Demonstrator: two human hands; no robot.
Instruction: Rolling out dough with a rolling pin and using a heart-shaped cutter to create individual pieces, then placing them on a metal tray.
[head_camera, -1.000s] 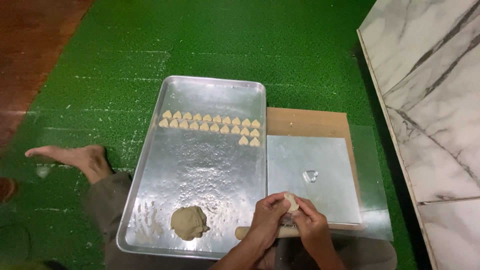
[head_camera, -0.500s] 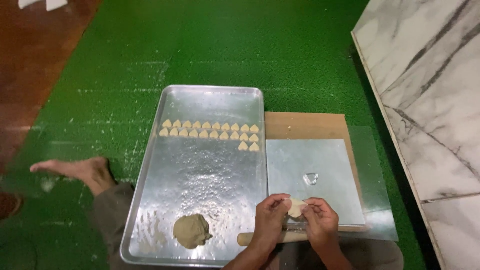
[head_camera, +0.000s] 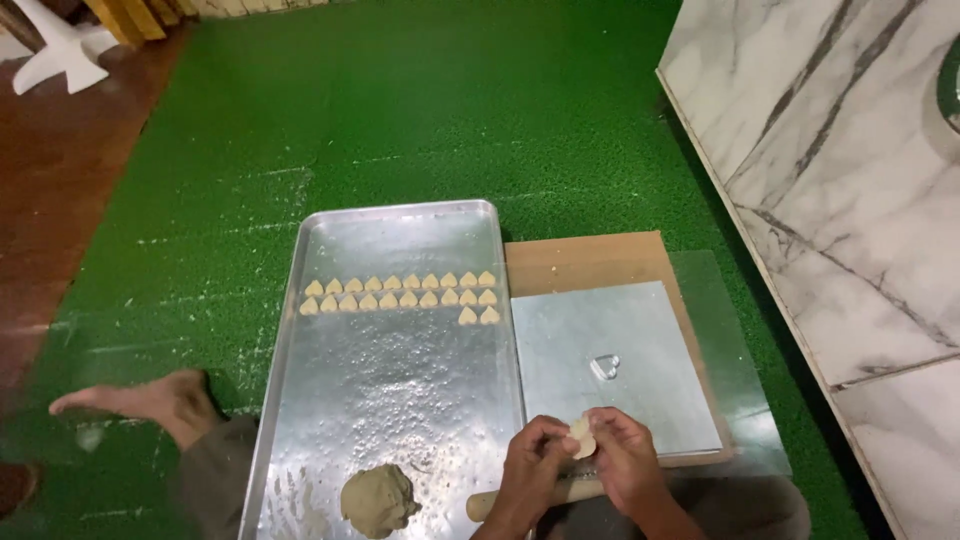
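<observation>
Head view, looking down on a person seated on a green mat (head_camera: 400, 110). Landmark for all positions: the long metal baking tray (head_camera: 400, 240).

Hands: the left hand (head_camera: 535, 470) and right hand (head_camera: 625, 465) meet just right of the tray's near corner, both closed around one small piece of pale dough (head_camera: 580, 437), pinched between the fingertips. Neither hand is free.

Things about the hands:
- A wooden rolling pin (head_camera: 480, 503) lies directly beneath the hands, partly hidden by them.
- A square metal sheet (head_camera: 610, 350) sits on a wooden board (head_camera: 590, 262), touching the tray's right edge.
- A small heart-shaped cutter (head_camera: 604, 367) rests on that sheet, beyond the hands and apart from them.
- A lump of darker dough (head_camera: 378, 500) lies inside the tray at its near end.
- Two rows of small heart-shaped pieces (head_camera: 400, 292) lie across the tray's far half, with two more started below at the right end.
- A bare foot (head_camera: 150, 400) rests on the mat to the left of the tray.
- A marble wall (head_camera: 830, 180) stands well to the right.

Assessment of the work in hand: shaping the piece is best done with light, even pressure from both sets of fingertips, turning it so that no side thins or cracks. In my judgement the piece should stay over the sheet, so crumbs fall there and not on the mat. The flour dusting seen in the tray suggests the fingers should stay dry to prevent sticking.
</observation>
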